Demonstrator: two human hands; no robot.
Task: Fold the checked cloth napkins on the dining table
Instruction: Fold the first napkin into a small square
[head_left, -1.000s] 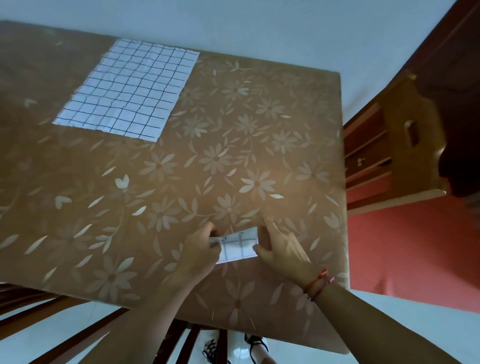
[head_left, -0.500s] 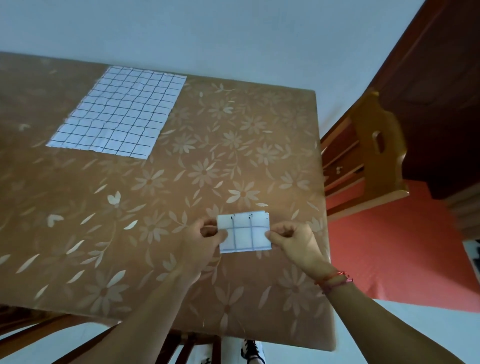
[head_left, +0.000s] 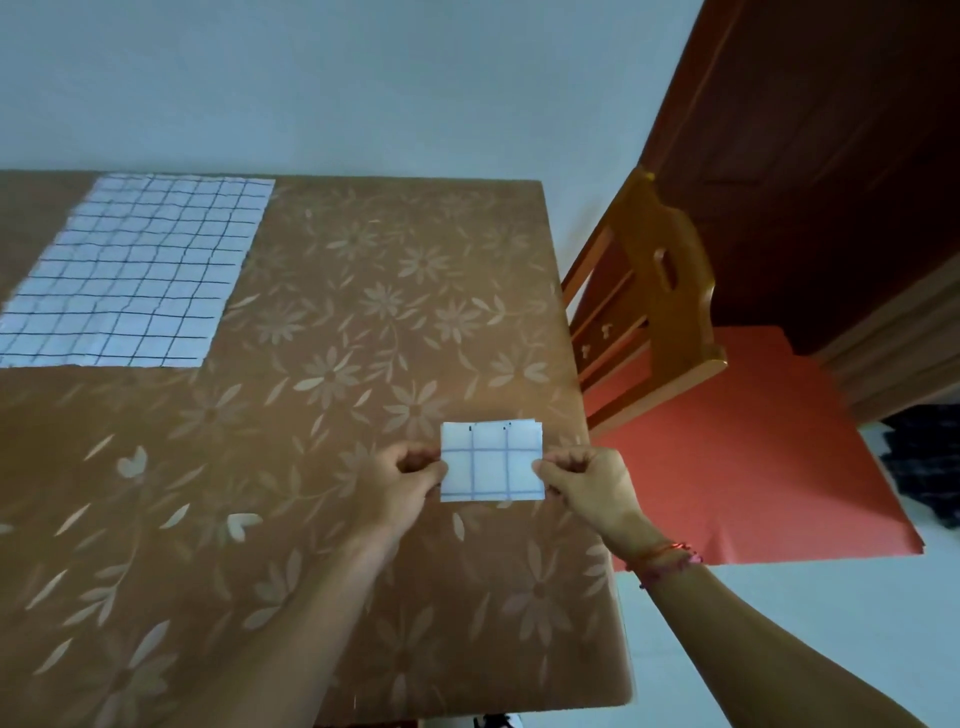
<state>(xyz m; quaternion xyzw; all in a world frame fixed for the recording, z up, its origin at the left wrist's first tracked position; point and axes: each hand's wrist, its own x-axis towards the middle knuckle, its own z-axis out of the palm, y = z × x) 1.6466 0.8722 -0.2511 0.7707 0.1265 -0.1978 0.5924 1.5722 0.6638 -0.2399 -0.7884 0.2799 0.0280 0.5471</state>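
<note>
One folded napkin pinched at both sides
It is held between the left hand and right hand, whose curled fingers grip its side edges over the floral worktop. Well beyond the left fingers a second napkin lies flat and unfolded; past the right fingers stands a chair
</note>
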